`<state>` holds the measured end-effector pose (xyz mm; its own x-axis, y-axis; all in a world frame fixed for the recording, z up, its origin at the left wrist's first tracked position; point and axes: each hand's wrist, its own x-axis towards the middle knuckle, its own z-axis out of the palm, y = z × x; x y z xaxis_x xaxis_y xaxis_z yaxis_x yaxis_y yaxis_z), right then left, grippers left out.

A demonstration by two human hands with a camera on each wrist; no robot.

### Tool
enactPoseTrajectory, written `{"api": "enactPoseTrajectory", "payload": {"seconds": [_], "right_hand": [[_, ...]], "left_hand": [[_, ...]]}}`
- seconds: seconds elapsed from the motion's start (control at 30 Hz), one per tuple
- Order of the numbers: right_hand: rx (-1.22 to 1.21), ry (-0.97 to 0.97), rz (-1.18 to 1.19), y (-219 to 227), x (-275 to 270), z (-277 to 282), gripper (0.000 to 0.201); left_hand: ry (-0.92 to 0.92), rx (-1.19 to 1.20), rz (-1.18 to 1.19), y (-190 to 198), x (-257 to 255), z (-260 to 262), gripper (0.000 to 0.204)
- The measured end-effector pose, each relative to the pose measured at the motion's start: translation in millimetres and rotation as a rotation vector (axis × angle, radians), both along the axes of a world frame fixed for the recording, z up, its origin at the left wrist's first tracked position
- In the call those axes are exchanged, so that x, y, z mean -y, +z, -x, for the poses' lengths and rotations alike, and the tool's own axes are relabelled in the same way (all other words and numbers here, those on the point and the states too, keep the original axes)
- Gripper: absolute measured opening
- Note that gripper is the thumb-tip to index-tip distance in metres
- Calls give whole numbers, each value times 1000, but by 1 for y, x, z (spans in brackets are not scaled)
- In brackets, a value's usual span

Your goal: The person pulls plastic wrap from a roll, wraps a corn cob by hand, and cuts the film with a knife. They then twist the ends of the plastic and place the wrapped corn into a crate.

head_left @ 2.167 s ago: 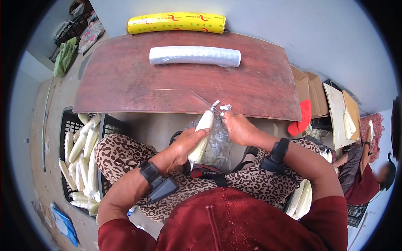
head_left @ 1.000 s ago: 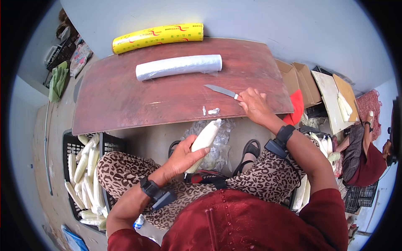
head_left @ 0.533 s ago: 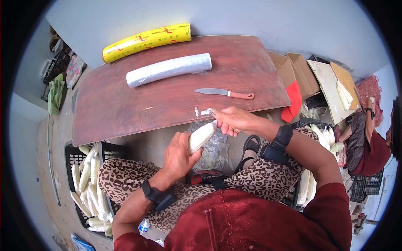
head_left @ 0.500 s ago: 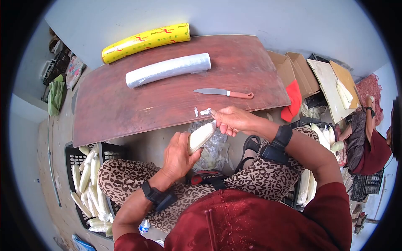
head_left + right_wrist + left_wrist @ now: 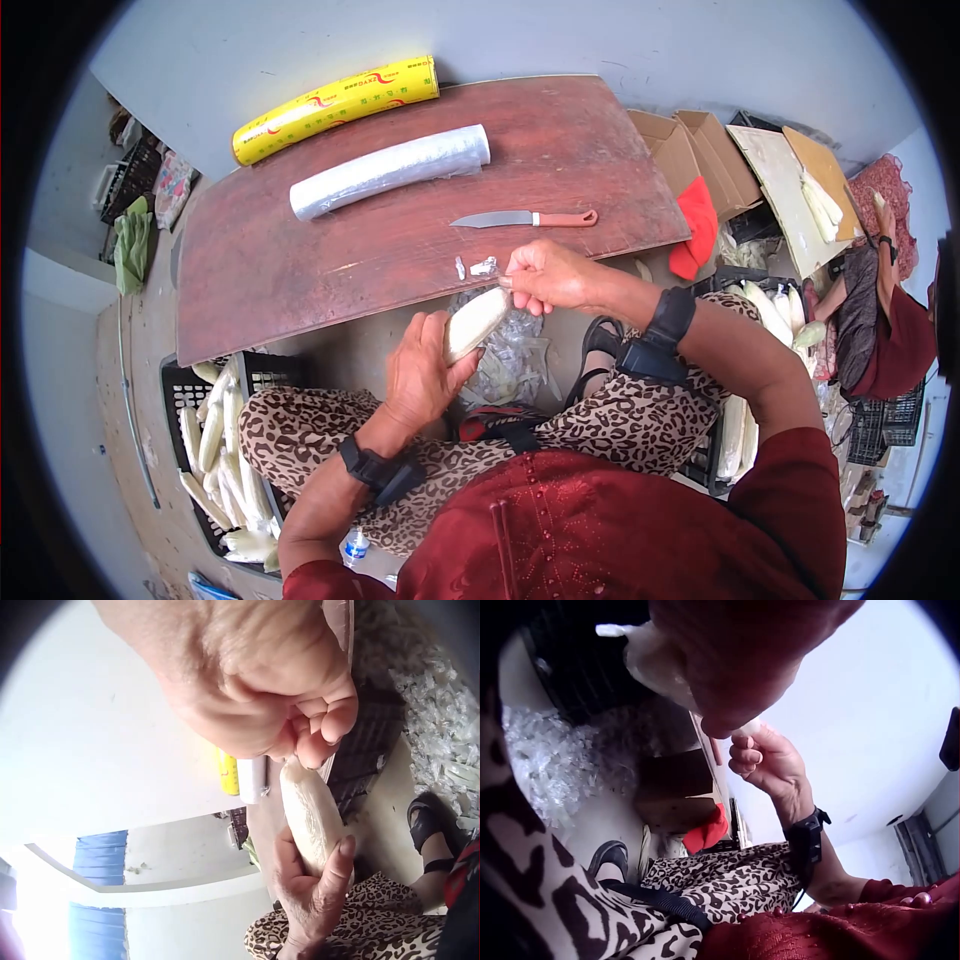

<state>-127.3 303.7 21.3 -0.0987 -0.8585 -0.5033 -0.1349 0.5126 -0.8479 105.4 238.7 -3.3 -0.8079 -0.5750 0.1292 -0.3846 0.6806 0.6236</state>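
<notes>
An ear of pale corn [image 5: 476, 326] in clear plastic film is held tilted over the lap, just in front of the table edge. My left hand [image 5: 418, 370] grips its lower part, thumb on one side and fingers on the other. At the upper tip, my right hand [image 5: 552, 278] pinches the film end between thumb and fingers. The right wrist view shows the wrapped corn [image 5: 311, 814] with wrinkled film along its side. Beyond the hands a knife [image 5: 525, 218] with a reddish handle lies on the table, near small scraps of film [image 5: 483, 267].
On the red-brown table [image 5: 560, 130] lie a white film roll [image 5: 390, 172] and a yellow printed roll [image 5: 335, 110]. A black crate [image 5: 178, 385] of wrapped corn stands at the left; more corn [image 5: 770, 315] is at the right. Plastic waste [image 5: 547, 765] heaps below. Another person sits far right.
The right hand cut at the film end, laid the knife on the table, let go and came back to pinch the corn's tip. The left hand kept its grip. The head view has turned.
</notes>
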Motion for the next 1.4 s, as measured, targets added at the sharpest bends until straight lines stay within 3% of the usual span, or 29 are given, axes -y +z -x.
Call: {"api": "enactPoseTrajectory", "payload": {"seconds": [0.2, 0.3, 0.47, 0.6, 0.8, 0.97, 1.07, 1.17, 1.33, 1.4], "right_hand": [[-58, 90, 118, -1, 5, 5, 16], [-139, 137, 280, -1, 5, 5, 14], [-621, 253, 608, 8, 3, 5, 11], [-744, 335, 698, 8, -1, 5, 8], [-902, 419, 743, 7, -8, 1, 10], [-968, 389, 784, 7, -13, -2, 17], [-926, 385, 751, 14, -13, -3, 21], [-672, 349, 642, 21, -12, -3, 29], [-553, 378, 752, 7, -15, 0, 43], [-541, 382, 785, 0, -17, 0, 47]], "left_hand": [[-116, -101, -212, -15, 11, 2, 45], [-98, -137, -919, -18, 13, 5, 41], [-61, -238, -1343, -8, 15, 8, 46], [-67, -203, -1595, 5, 17, 9, 48], [-106, -104, -1314, 4, 12, 11, 51], [-63, -148, -1387, 5, 15, 14, 45], [-36, -169, -1455, 10, 19, 16, 45], [-35, -237, -1514, 7, 21, 19, 46], [-78, -201, -1654, -1, 27, 21, 42], [-83, -156, -1592, 1, 27, 20, 44]]}}
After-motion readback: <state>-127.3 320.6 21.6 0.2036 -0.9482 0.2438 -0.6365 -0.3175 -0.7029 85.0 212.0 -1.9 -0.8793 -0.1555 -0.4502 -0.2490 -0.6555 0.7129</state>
